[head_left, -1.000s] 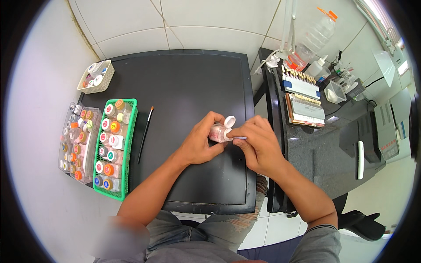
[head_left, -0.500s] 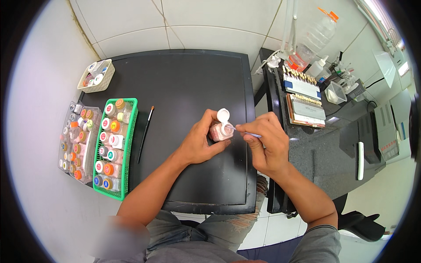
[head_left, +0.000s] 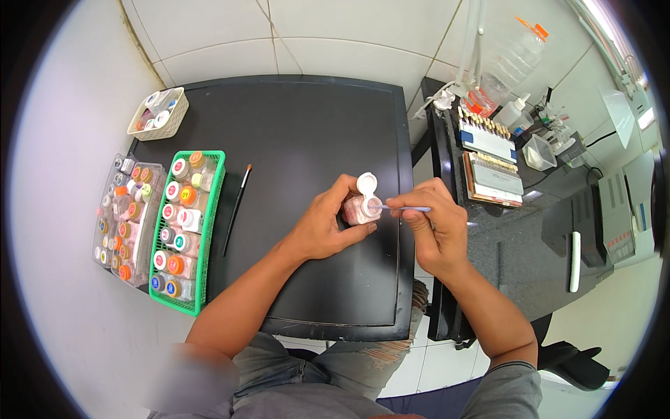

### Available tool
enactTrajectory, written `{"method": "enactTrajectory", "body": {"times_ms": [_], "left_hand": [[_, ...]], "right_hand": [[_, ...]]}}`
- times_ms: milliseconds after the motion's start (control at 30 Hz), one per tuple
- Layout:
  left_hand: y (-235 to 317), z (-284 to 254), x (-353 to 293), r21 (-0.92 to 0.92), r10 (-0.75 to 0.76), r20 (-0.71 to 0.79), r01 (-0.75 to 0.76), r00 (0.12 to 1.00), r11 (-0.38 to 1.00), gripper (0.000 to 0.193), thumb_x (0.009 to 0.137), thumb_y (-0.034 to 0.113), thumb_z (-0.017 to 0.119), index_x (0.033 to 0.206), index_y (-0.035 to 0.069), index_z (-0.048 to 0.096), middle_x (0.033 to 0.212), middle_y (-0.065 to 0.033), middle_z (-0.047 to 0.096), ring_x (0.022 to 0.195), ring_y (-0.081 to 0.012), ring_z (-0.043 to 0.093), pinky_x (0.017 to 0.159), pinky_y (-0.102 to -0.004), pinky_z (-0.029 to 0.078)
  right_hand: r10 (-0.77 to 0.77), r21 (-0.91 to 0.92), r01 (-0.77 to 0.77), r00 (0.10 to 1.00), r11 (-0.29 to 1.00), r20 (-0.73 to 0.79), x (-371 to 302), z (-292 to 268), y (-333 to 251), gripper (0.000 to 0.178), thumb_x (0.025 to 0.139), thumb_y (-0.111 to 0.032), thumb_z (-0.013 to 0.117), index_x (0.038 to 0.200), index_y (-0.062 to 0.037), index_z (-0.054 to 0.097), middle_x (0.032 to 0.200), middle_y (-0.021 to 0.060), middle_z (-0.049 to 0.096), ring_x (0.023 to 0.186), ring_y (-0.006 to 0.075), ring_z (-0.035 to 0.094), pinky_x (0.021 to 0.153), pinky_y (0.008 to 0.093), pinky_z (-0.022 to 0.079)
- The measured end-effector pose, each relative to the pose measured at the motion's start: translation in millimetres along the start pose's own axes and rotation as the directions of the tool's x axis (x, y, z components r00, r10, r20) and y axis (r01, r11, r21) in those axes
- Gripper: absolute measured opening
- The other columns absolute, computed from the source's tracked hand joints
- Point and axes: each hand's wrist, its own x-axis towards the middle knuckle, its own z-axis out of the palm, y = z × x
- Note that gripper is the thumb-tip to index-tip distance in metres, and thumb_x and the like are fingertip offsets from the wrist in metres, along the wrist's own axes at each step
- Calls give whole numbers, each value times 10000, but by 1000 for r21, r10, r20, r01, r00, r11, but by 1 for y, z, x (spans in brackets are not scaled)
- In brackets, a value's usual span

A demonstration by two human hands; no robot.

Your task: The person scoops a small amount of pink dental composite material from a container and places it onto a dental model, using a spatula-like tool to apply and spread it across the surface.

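Note:
My left hand (head_left: 322, 225) is closed round a small clear jar (head_left: 356, 211) with pinkish contents, held above the black table. Its white flip lid (head_left: 366, 184) stands open at the far side of the mouth. Between the thumb and fingers of my right hand (head_left: 438, 225) is a thin pale-purple stick (head_left: 412, 209), lying nearly level. The stick's tip reaches into the jar's mouth; whether anything sits on it is too small to tell.
A fine brush (head_left: 237, 209) lies on the black table (head_left: 293, 126). To the left are a green basket (head_left: 209, 237) of jars, a clear box (head_left: 148, 244) of jars and a cream basket (head_left: 180, 112). Shade guides (head_left: 486, 143) and a large plastic bottle (head_left: 513, 66) occupy the right counter.
The whole view has shifted slightly. The purple stick now lies flatter, its tip still at the jar's mouth. Both hands keep their holds.

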Motion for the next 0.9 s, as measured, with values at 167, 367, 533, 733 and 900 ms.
{"method": "enactTrajectory", "body": {"times_ms": [167, 367, 533, 733, 900], "left_hand": [[-3, 0, -1, 20, 35, -16, -35, 999, 999, 574, 921, 50, 929, 1387, 76, 596, 1268, -55, 760, 1143, -167, 717, 1024, -361, 563], [0, 2, 0, -1, 34, -36, -34, 999, 999, 569, 913, 46, 933, 1386, 73, 617, 1232, -50, 749, 1140, -164, 717, 1028, -357, 560], [-1, 1, 0, 44, 45, -6, -44, 999, 998, 575, 912, 34, 930, 1393, 67, 617, 1238, -51, 749, 1139, -157, 713, 1023, -353, 562], [-1, 1, 0, 27, 34, -27, -33, 999, 999, 606, 917, 39, 944, 1416, 68, 601, 1256, -56, 751, 1146, -152, 714, 1013, -347, 567], [-5, 1, 0, -9, 45, -44, -46, 998, 999, 630, 918, 59, 964, 1423, 76, 587, 1264, -63, 752, 1155, -155, 720, 1013, -345, 570]], "right_hand": [[-2, 1, 2, 1000, 1000, 7, 2, -3, -2, 153, 1045, -77, 831, 1192, -71, 876, 1032, 77, 849, 919, 303, 670, 848, 410, 570], [38, 35, -38, 999, 999, -17, 0, -3, -1, 126, 1083, -100, 802, 1175, -67, 881, 994, 87, 848, 906, 280, 670, 831, 401, 562], [119, 97, -118, 993, 988, -2, -3, -2, 3, 140, 1105, -126, 787, 1179, -58, 884, 984, 93, 855, 903, 260, 667, 819, 382, 553], [174, 104, -165, 982, 981, -80, -5, 5, 2, 162, 1128, -138, 770, 1204, -54, 886, 979, 87, 865, 925, 248, 670, 826, 373, 554], [152, 119, -150, 988, 981, -8, -3, 5, -1, 168, 1127, -144, 771, 1207, -49, 885, 973, 76, 870, 936, 240, 677, 840, 373, 556]]}}
